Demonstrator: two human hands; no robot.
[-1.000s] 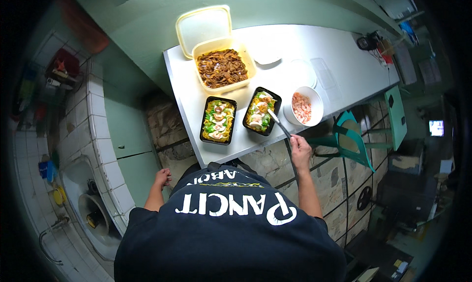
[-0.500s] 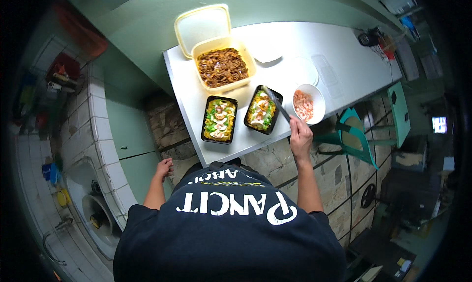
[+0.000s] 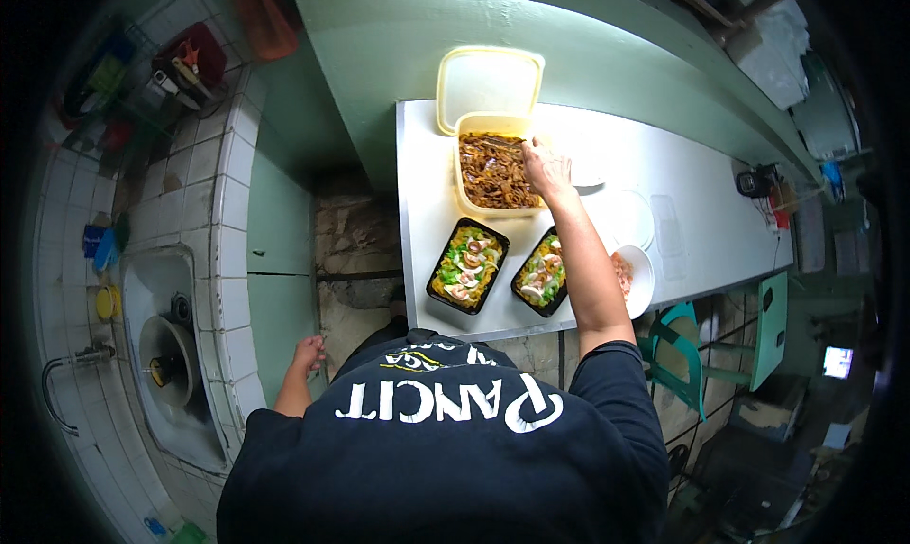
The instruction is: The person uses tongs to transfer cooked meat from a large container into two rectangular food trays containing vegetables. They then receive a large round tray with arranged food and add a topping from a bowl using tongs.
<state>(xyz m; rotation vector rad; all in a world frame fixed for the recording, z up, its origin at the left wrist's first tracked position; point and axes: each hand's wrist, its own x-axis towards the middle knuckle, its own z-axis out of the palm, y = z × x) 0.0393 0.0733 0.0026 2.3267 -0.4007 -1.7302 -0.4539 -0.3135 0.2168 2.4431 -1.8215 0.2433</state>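
A white table (image 3: pixel 701 217) carries the food. By its far-left corner stands a square plastic tub (image 3: pixel 465 199) of brown shredded food (image 3: pixel 493 174), its lid (image 3: pixel 490 81) raised at the far edge. Towards the near-left corner sits a black tray (image 3: pixel 469 305) of yellow food with greens; a second black tray (image 3: pixel 541 309) lies along the near edge, then a white bowl (image 3: pixel 644 288), both partly behind the forearm. The right hand (image 3: pixel 547 168) grips a slender dark utensil (image 3: pixel 504 141) over the tub; the left hand (image 3: pixel 309 353), part-curled, hangs off the table, contents unclear.
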